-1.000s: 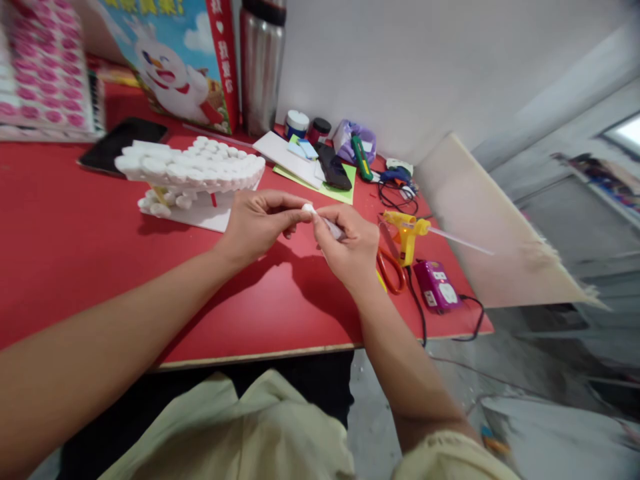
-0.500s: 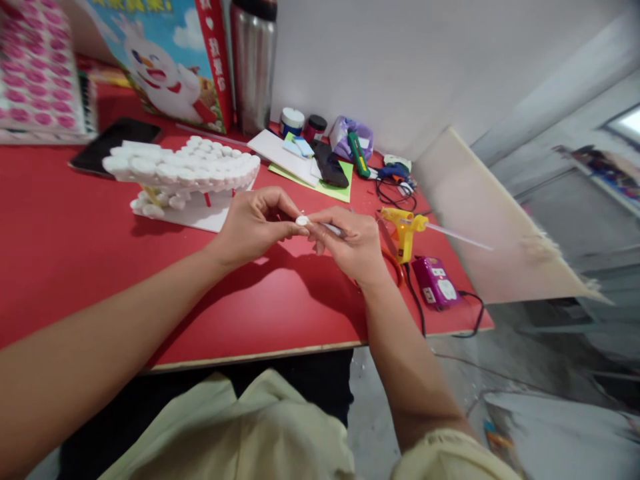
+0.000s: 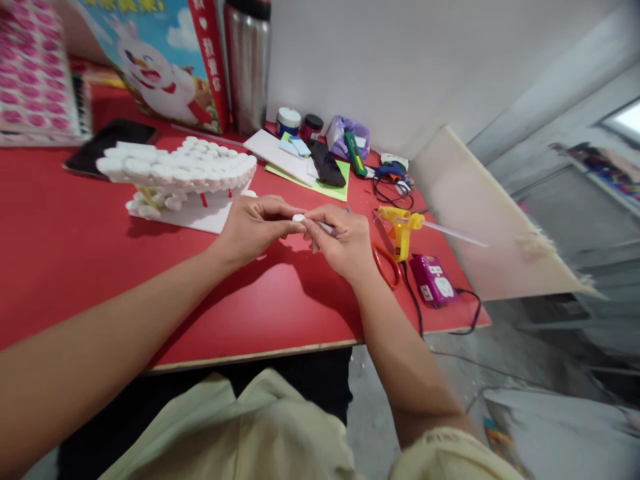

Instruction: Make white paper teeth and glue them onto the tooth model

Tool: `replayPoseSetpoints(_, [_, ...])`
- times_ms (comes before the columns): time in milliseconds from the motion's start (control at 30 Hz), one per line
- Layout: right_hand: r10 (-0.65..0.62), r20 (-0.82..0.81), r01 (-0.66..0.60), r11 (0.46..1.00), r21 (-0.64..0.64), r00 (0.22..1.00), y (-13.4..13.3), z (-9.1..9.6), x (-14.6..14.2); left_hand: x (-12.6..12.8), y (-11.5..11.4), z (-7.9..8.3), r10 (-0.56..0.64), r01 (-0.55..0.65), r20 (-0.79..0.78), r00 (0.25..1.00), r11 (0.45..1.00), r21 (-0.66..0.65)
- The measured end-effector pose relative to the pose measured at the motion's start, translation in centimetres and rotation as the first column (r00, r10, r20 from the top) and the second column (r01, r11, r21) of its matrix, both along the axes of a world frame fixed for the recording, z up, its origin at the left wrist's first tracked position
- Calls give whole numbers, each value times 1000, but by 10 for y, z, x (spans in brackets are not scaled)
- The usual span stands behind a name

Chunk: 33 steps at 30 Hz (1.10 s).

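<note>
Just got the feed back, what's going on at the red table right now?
A person sits at the red table with both hands raised just above it. The left hand and right hand meet fingertip to fingertip, pinching a small white piece. A white model covered in similar white pieces stands beside the left hand. A yellow glue gun and orange scissors lie untouched beside the right hand.

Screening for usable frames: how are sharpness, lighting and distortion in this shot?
Head view: the left hand and right hand, pinching the small white piece, are fairly sharp at centre. The right edge beyond the red table is smeared. Light is soft, with faint shadows under the hands and no strong glare. Wide-angle stretch enlarges the forearms at the bottom.
</note>
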State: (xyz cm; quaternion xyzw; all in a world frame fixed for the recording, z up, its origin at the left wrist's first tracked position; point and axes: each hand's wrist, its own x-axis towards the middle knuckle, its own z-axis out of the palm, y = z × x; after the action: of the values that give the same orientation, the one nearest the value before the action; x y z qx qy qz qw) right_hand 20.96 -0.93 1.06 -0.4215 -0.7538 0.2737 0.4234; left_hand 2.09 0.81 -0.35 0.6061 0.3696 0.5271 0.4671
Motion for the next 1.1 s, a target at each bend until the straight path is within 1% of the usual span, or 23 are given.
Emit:
replayPoseSetpoints(67, [-19,-58,16,999,-41,998,1,0,-2,1,0,0,-12,12,-9,1000,1000,0])
replayPoseSetpoints(167, [-30,-158,10,992,-129,987,3,1,-1,1,0,1,-88,88,-4,996,996,9])
replayPoseSetpoints(233, [-29,-184,-1,986,-165,983,5,2,0,-1,1,1,-116,116,13,993,993,-9])
replayPoseSetpoints(367, [2,-215,-43,982,-184,977,8,3,3,-3,3,1,-118,119,29,993,992,-52])
replayPoseSetpoints(567, [28,-225,-72,979,-189,974,4,6,3,-4,6,-1,-159,159,21,987,987,10])
replayPoseSetpoints(667, [17,-231,-62,980,-189,973,2,4,1,-3,5,-1,-123,123,-8,992,991,54])
replayPoseSetpoints(833, [-89,-198,53,982,-183,976,-2,0,-8,3,-1,-3,3,6,-67,998,991,132])
replayPoseSetpoints(900, [-113,-215,64,973,-223,970,-2,1,-10,5,-2,-3,47,-31,-96,994,986,161])
replayPoseSetpoints(967, [-108,-275,9,942,-336,955,0,5,-10,5,-1,-3,62,-44,-113,992,986,159])
replayPoseSetpoints(1000, [-104,-317,-38,911,-410,943,1,7,-9,4,0,-2,55,-39,-113,992,989,142])
replayPoseSetpoints(1100, [-120,-428,-177,786,-592,896,8,13,-4,1,3,0,25,-15,-111,994,996,89])
